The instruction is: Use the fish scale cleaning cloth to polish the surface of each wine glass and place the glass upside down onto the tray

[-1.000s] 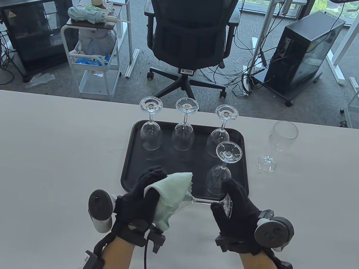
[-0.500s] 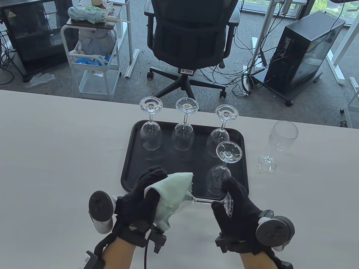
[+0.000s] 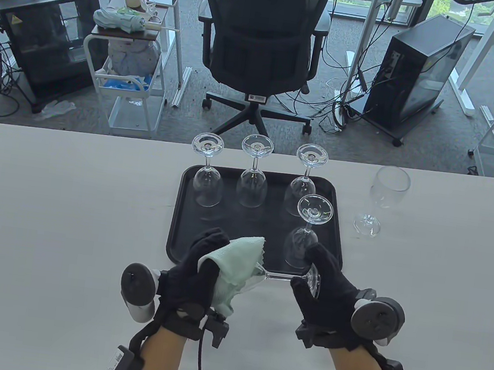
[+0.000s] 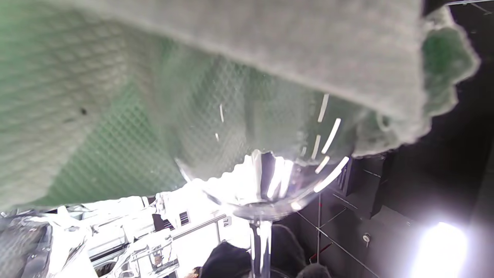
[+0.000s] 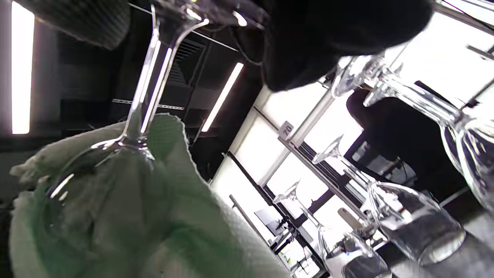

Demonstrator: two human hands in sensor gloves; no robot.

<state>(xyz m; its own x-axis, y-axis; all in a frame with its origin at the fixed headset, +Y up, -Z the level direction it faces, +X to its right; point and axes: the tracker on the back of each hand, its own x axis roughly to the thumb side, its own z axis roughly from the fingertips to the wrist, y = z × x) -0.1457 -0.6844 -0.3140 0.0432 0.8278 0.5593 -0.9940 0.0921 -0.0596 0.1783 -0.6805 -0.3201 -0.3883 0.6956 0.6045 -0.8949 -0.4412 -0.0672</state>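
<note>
The left hand [image 3: 200,265] was wrapped around the bowl of the wine glass [image 3: 282,277] through the green cloth [image 3: 236,265], and the right hand [image 3: 321,290] pinched its foot, so the glass lay sideways between both grips, above the near edge of the tray [image 3: 184,213]. A strong twist could perhaps break the thin stem

Overhead view; two close, upward-tilted wrist views

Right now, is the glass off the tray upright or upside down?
Upright: the glass stands on its foot, right of the tray, bowl opening upward.
</note>
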